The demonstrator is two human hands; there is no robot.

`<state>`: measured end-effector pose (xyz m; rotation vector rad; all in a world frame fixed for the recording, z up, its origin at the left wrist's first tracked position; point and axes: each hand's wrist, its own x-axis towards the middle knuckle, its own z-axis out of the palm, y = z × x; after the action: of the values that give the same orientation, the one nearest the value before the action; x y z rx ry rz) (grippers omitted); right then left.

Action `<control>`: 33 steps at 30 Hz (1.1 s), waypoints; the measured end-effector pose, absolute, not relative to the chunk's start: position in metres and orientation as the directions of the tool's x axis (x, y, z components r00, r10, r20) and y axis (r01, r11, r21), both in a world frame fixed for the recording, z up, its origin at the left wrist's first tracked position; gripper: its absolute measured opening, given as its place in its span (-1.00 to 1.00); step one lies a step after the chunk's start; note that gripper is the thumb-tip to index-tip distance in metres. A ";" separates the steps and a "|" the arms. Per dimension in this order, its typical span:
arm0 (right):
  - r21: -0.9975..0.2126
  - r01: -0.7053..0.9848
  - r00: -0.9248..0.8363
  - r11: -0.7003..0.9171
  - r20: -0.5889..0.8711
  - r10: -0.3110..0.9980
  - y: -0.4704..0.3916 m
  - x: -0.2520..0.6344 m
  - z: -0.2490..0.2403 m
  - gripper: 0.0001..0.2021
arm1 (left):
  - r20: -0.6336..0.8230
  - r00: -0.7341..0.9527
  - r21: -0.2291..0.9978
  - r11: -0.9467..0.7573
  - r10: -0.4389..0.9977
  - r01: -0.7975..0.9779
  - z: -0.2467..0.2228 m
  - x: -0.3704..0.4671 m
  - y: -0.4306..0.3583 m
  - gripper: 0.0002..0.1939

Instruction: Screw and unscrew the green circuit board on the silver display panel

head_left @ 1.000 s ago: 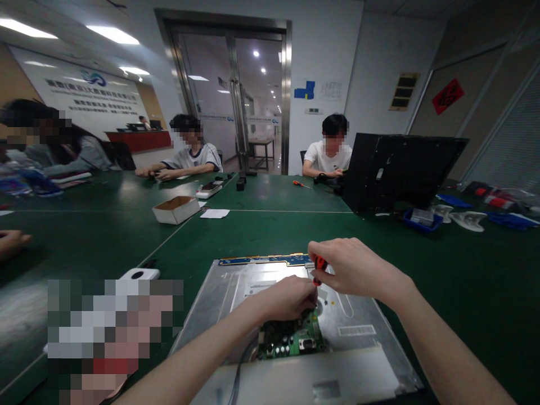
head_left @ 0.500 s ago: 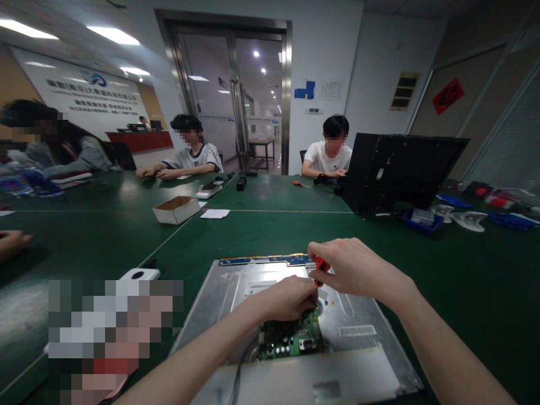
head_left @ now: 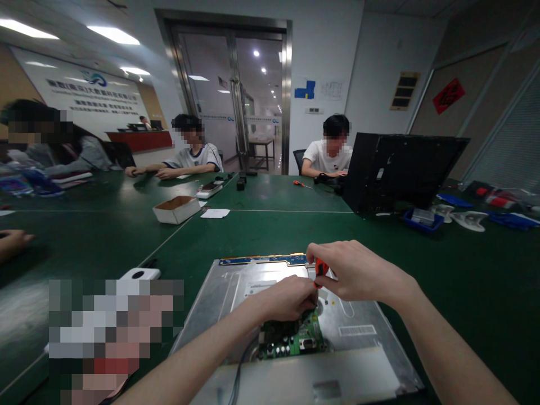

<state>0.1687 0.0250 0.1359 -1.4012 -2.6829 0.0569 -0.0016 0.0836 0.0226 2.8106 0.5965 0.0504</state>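
A silver metal panel (head_left: 363,315) lies on the green table before me, with a green circuit board (head_left: 295,340) on it and a blue board strip (head_left: 261,260) along its far edge. My right hand (head_left: 352,270) is closed on an orange-and-black screwdriver (head_left: 321,270), held upright by its handle; the tip is hidden behind my left hand. Over the circuit board's upper part, my left hand (head_left: 293,298) has its fingers curled down beside the screwdriver. What those fingers hold, if anything, is hidden. Dark cables (head_left: 238,374) run from the board toward me.
A black monitor housing (head_left: 405,174) stands at the right behind a blue tray (head_left: 423,220). An open box (head_left: 176,210) and white paper (head_left: 215,214) lie left of centre. Another screwdriver (head_left: 301,184) is farther back. Several people sit around the table; a person's hand (head_left: 14,244) rests at the left edge.
My right hand has shifted and turned slightly around the screwdriver handle, and more of the handle shows. My left hand has stayed in place.
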 end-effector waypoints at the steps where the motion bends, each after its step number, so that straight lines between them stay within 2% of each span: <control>1: -0.069 0.829 -0.550 0.555 0.080 0.831 0.025 0.168 0.135 -0.81 | -0.021 0.915 0.263 -0.881 0.403 0.394 0.022 -0.002 0.084 -0.90; 4: -0.029 0.853 -0.517 0.521 0.088 0.852 0.027 0.165 0.132 -0.85 | -0.028 0.915 0.250 -0.884 0.402 0.396 0.023 -0.002 0.084 -0.91; 7: -0.046 0.833 -0.545 0.551 0.097 0.833 0.028 0.164 0.130 -0.89 | -0.033 0.916 0.237 -0.887 0.400 0.396 0.023 -0.002 0.084 -0.90; 22: -0.047 0.847 -0.527 0.530 0.063 0.847 0.029 0.164 0.133 -0.88 | -0.029 0.917 0.226 -0.891 0.399 0.395 0.024 -0.001 0.082 -0.89; 33: 0.011 0.860 -0.509 0.510 0.085 0.857 0.030 0.162 0.133 -0.88 | -0.050 0.915 0.227 -0.888 0.400 0.401 0.027 0.000 0.082 -0.87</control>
<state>0.1621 0.0303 0.1330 -1.5203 -2.6690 -0.0794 -0.0001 0.0817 0.0274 2.8438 0.6032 -0.0027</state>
